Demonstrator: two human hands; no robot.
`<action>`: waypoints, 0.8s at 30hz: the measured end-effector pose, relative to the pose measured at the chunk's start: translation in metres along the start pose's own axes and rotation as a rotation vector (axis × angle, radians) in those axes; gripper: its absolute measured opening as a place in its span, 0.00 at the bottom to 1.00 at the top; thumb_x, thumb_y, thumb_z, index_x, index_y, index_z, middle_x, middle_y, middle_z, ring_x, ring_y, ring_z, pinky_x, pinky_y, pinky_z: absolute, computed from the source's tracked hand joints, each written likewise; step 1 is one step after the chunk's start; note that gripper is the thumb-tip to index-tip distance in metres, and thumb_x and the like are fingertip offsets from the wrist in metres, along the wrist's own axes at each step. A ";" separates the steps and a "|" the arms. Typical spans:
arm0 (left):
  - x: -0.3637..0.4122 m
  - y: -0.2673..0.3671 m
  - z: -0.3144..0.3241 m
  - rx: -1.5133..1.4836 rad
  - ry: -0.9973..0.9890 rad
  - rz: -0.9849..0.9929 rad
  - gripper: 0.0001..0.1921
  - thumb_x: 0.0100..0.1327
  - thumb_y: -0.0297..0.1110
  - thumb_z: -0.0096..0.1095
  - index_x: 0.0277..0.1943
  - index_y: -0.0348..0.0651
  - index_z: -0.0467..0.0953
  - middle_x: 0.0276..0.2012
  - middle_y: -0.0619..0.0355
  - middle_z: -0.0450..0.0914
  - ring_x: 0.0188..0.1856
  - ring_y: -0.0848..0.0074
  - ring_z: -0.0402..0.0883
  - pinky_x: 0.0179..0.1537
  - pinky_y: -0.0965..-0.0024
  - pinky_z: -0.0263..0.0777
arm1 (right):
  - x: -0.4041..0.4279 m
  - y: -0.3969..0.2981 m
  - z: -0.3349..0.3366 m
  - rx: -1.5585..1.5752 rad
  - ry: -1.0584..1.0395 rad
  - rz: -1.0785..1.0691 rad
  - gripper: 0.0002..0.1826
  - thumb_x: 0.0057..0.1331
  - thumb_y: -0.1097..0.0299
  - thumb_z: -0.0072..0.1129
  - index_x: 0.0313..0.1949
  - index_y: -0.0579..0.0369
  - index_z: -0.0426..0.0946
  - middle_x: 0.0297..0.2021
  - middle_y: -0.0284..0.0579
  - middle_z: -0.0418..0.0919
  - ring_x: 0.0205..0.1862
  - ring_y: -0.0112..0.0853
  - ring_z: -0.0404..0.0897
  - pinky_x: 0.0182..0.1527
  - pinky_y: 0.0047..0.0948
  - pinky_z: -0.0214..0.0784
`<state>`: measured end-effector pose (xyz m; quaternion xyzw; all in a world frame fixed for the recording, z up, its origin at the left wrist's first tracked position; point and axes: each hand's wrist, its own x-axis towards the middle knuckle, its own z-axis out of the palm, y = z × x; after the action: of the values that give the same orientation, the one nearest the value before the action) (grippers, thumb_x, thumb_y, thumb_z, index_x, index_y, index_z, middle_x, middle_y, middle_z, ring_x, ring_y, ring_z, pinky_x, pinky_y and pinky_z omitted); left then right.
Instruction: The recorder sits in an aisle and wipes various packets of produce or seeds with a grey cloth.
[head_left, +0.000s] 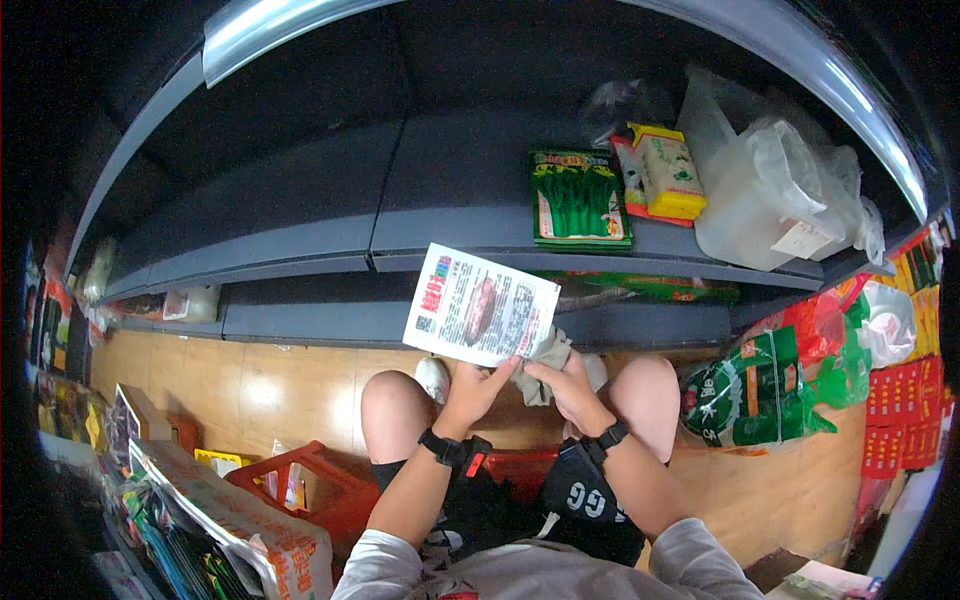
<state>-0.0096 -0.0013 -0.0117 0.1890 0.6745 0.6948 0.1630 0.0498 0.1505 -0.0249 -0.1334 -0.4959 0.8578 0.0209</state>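
A flat white seed packet (480, 307), bearing print and a small picture, is held up in front of my knees. My left hand (476, 391) grips its lower edge, the thumb on the printed face and the fingers hidden behind. In my right hand (568, 390) is a crumpled grey cloth (541, 384), which touches the packet's lower right corner. Beyond them, on the dark grey metal shelf (300, 236), lies a stack of green packets (581, 202) with a plant picture on top. Beside that stack rests a yellow packet (671, 172) on a red one.
A translucent plastic container (757, 199) stands at the shelf's right end. Large green bags (750, 390) and red packages (900, 412) sit on the right. On my left are a red plastic stool (322, 480) and an opened carton (247, 517) of packets.
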 end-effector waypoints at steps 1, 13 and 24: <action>0.000 -0.005 -0.002 0.036 0.003 0.000 0.16 0.60 0.25 0.61 0.51 0.31 0.72 0.46 0.55 0.77 0.48 0.75 0.73 0.51 0.70 0.65 | 0.000 -0.001 0.001 -0.007 0.001 0.014 0.19 0.57 0.78 0.61 0.49 0.61 0.71 0.43 0.38 0.77 0.43 0.25 0.76 0.47 0.26 0.69; 0.005 0.010 -0.002 0.221 -0.099 0.239 0.35 0.58 0.27 0.64 0.65 0.32 0.55 0.62 0.49 0.63 0.62 0.68 0.62 0.62 0.67 0.55 | 0.011 -0.015 -0.011 0.155 0.130 -0.037 0.17 0.56 0.77 0.62 0.46 0.60 0.71 0.41 0.38 0.77 0.42 0.27 0.77 0.45 0.27 0.70; 0.003 0.006 -0.006 0.102 -0.263 0.021 0.40 0.57 0.26 0.64 0.68 0.35 0.48 0.63 0.51 0.61 0.59 0.70 0.65 0.58 0.68 0.60 | 0.021 -0.036 -0.027 0.336 0.227 -0.139 0.15 0.58 0.77 0.56 0.45 0.56 0.67 0.38 0.39 0.74 0.40 0.29 0.77 0.41 0.28 0.72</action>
<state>-0.0150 -0.0058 -0.0053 0.2936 0.6797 0.6306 0.2328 0.0329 0.1948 -0.0112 -0.1894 -0.3485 0.9043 0.1577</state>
